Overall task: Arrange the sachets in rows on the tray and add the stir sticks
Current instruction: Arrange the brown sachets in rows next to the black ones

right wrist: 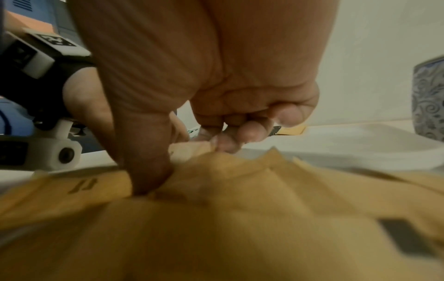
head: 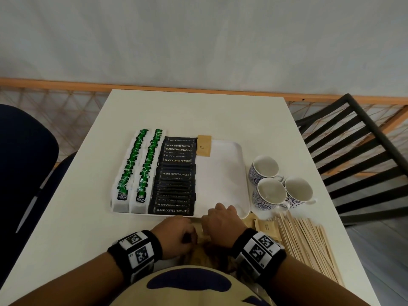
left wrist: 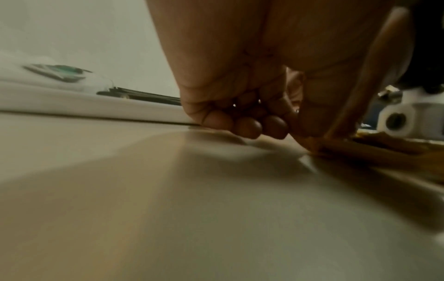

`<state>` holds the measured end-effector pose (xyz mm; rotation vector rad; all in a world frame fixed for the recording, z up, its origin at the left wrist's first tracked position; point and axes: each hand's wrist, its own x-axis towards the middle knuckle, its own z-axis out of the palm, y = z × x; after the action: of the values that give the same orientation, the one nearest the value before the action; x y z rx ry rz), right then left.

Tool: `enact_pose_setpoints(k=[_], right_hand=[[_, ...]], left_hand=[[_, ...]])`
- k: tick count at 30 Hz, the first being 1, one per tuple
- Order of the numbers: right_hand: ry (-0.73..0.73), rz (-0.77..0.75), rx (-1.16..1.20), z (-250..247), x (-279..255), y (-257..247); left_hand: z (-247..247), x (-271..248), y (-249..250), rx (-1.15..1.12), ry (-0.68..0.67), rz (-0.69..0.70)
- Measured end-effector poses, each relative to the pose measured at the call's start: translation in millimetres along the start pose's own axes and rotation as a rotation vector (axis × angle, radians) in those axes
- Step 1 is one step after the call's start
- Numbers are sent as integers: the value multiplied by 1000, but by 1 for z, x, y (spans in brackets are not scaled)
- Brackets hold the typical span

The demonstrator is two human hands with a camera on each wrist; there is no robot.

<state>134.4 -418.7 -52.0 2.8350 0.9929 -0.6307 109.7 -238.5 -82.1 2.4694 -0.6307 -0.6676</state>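
- On the white tray (head: 229,160) we have 2 rows of green tea sachets (head: 132,166) at the left and 1 row of black coffee sachets (head: 176,173) beside them, each overlapped like shingles, probably so every label shows.
- 1 brown sugar sachet (head: 204,145) lies at the tray's far edge, seemingly the start of a 4th row; the tray's right part is bare.
- Our left hand (head: 176,234) has its fingers curled, thumb and forefinger pinching a brown sachet (left wrist: 374,79) held on edge.
- Our right hand (right wrist: 204,95) pinches into the brown sachet pile (right wrist: 216,218) on the worktop (head: 198,111), thumb pressed against the paper.
- We judge both hands are gathering sugar sachets for that row.
- Stir sticks (head: 309,241) lie in a loose heap near the 3 cups (head: 278,184), off the tray.
- How many sachets each hand holds is hidden; both wrist views are blurred.
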Motion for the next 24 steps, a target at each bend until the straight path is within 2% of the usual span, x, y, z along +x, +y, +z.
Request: enact_pose_setpoints(k=[3,7,10,11,16,19,21,24], right_hand=[[18,-60,131,-2,-2,4],[101,-17,660,-12,-6,19],[104,45,1110,-31,-8,27],[112,59,1174,-37,-7,29],[178,83,1039,-50,1,36],[219,42,1024,-54,9,34],[239,7,1001,-57,16,32],[330,-1,1024,-59,29,28]], left_hand=[[-9,-5,-1,-207,60,-24],[-25,-9,-5,-529,240,-139],[-38,-9,-7,-608,377,-171],[-43,-9,-7,-590,416,-173],[-58,-8,-5,-389,666,-228],[-63,-5,0,-404,624,-183],[-64,-3,5,-527,544,-142],[-60,3,11,-563,492,-174]])
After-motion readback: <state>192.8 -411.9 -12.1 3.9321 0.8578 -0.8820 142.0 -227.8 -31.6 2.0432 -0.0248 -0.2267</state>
